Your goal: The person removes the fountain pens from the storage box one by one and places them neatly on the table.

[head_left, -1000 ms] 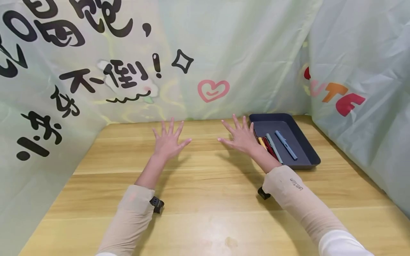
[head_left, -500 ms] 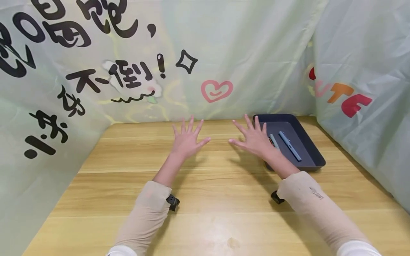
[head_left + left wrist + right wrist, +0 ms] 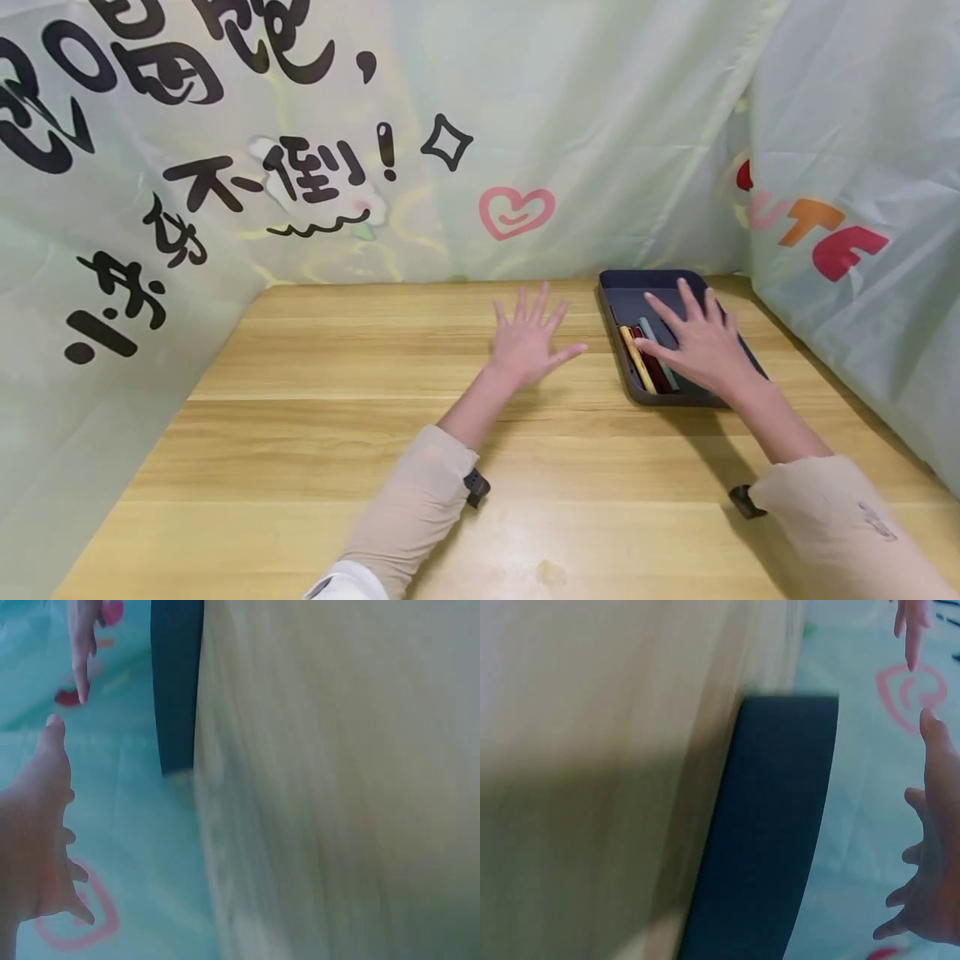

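My right hand (image 3: 705, 346), fingers spread, hovers over the right part of a dark tray (image 3: 626, 279) at the back right of the table. It holds nothing. Along the tray's left side lie several pens: a yellow pen (image 3: 637, 358), a dark red pen (image 3: 657, 375) and a grey-blue pen (image 3: 660, 354). The hand hides the tray's right part. To the left of the tray my left hand (image 3: 522, 346) is held above the wood with its fingers spread, also holding nothing. Both wrist views show the tray's outer wall (image 3: 765, 825) and the spread hands.
A light wooden table (image 3: 337, 433) spreads under both arms. Pale fabric (image 3: 615, 125) with printed lettering hangs behind it and on both sides. Small black devices (image 3: 476, 487) sit at the wrists by the sleeves.
Both hands have moved to the right, fingers still spread. The right one has come over the tray, uncovering the pens on its left side and covering the blue pen. The tray's contents look unmoved.
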`<action>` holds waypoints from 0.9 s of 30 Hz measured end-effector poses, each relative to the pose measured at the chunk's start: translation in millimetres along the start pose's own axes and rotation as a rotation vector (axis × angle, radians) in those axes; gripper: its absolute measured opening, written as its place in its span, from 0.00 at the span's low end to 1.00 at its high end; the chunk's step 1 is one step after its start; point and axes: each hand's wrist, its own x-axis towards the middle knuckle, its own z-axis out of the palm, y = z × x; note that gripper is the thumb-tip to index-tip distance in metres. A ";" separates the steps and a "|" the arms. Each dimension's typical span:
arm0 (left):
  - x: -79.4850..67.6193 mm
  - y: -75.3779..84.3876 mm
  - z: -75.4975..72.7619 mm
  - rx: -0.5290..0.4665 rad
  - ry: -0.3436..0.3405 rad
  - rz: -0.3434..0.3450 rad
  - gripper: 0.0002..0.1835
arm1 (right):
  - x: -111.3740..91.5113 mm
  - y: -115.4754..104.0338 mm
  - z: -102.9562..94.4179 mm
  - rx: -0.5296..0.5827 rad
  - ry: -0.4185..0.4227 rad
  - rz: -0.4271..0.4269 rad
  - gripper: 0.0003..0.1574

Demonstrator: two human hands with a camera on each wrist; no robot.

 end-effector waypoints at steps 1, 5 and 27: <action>1.6 8.1 0.9 0.005 -0.006 0.008 0.42 | -4.2 7.1 -1.2 0.005 -0.002 0.009 0.50; 6.9 39.7 4.2 -0.001 -0.020 0.030 0.42 | -19.4 35.1 -2.1 0.011 -0.014 0.036 0.50; 20.8 138.8 33.5 -0.141 -0.027 -0.094 0.42 | -58.6 100.8 12.3 0.044 -0.105 -0.045 0.44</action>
